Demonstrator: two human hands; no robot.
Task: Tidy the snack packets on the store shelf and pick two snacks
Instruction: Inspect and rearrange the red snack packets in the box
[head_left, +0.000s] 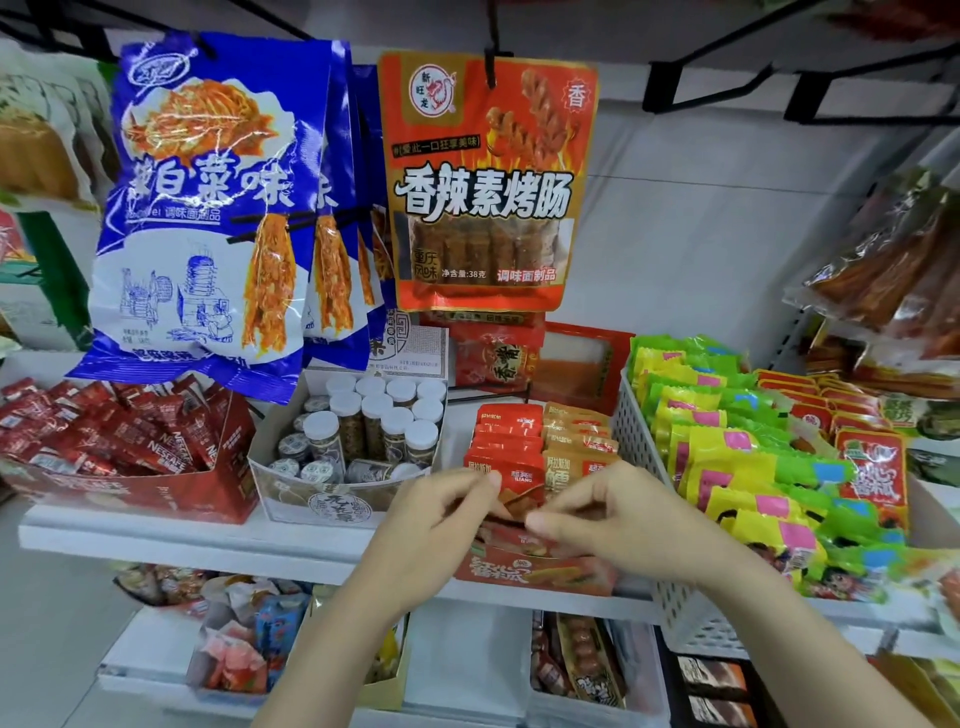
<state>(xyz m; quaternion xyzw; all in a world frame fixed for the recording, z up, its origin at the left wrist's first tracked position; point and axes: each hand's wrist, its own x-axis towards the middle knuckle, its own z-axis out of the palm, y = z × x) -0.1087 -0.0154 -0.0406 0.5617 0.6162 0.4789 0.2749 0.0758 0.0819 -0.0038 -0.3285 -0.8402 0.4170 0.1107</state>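
Note:
A red display box (535, 574) at the shelf's front edge holds two rows of small snack packets, red ones (506, 439) on the left and orange ones (579, 434) on the right. My left hand (441, 506) pinches the front red packet (514, 480) at its left edge. My right hand (618, 514) has its fingers curled around the front packets from the right, thumb tip low against them. Both hands sit close together over the front of the box and hide its lower packets.
A white basket (641, 452) of yellow and green packets stands to the right. Left of the box sit a carton of white-capped jars (374, 421) and a red Nescafe box (130, 483). Blue bags (208, 208) and an orange bag (485, 182) hang above. Lower shelves hold more snacks.

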